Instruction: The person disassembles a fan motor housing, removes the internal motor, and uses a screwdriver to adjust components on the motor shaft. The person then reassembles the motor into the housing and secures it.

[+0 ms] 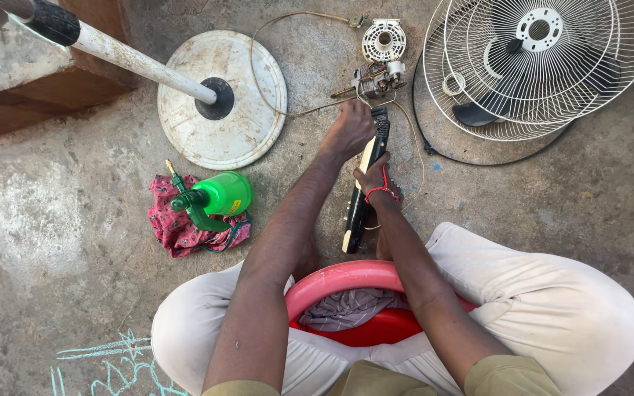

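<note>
The person sits on a red stool over a concrete floor, both hands on a long black and cream fan housing that stands tilted between the knees. The left hand is curled closed at the housing's top end, just beside the small motor; whether its fingers pinch a wire or a tool cannot be told, since they are hidden under the knuckles. The right hand, with a red thread round the wrist, wraps the middle of the housing, fingers pressed round its far side and thumb on the near face. The step seems to be freeing or fitting the wiring at the top, and it would go best with the right hand keeping the housing steady while the left works with small, gentle pulls, so the thin wires running to the motor are not strained. A white round fan base with its pole lies to the left, a green spray bottle rests on a pink cloth, and wire fan guards lie to the right.
</note>
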